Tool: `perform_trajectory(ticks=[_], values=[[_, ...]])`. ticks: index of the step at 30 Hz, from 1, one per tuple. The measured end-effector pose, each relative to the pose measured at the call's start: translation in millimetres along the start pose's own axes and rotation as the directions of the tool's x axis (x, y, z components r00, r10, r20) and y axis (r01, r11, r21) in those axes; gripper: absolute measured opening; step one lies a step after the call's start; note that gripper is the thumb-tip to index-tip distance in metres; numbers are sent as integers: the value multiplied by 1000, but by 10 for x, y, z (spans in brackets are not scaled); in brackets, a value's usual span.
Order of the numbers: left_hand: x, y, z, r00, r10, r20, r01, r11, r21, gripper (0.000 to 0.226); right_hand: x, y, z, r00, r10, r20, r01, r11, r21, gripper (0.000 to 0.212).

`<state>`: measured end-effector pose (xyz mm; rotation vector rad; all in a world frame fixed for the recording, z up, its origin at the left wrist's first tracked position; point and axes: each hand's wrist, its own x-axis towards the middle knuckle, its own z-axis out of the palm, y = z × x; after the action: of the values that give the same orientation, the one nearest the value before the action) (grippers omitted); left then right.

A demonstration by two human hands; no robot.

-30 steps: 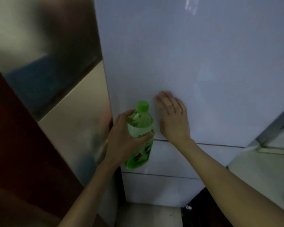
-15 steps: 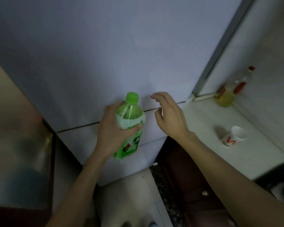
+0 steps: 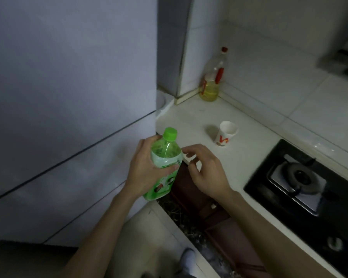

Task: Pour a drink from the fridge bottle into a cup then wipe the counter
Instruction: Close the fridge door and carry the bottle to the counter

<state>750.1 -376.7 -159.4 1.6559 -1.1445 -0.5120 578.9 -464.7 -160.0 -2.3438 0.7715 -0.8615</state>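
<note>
While the left hand [image 3: 147, 173] wraps a green bottle [image 3: 165, 163], cap on, upright, by the fridge [image 3: 68, 87] at the counter [image 3: 199, 121] edge, the right hand [image 3: 207, 171] hovers beside it, fingers loosely curled, empty. White paper cup [image 3: 226, 133] farther back on the counter, open, red print.

green capped bottle [image 3: 165, 157] upright in left hand [image 3: 147, 171], white paper cup [image 3: 226, 133] upright on counter [image 3: 191, 119]
</note>
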Motion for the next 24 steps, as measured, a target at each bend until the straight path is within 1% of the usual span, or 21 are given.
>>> perform_trajectory(ticks=[5,11,17,21,24], values=[[306,112,573,994,24,106,-26,1000,17,74,-55,449,-320,993,114,-35,-115,993,-31,42],[744,264,1156,987,51,154,-57,998,31,72,55,958,-705,981,167,-101,-169,986,-11,44],[1190,308,1568,975,58,214,-67,997,38,73,242,1418,-893,965,227,-134,-227,974,12,43],[1491,172,1780,964,41,263,-55,998,43,72,369,1708,-866,950,289,-119,-287,957,38,45],[1739,-8,1892,952,23,304,-34,999,33,72,486,1919,-777,932,353,-77,-348,934,76,46]])
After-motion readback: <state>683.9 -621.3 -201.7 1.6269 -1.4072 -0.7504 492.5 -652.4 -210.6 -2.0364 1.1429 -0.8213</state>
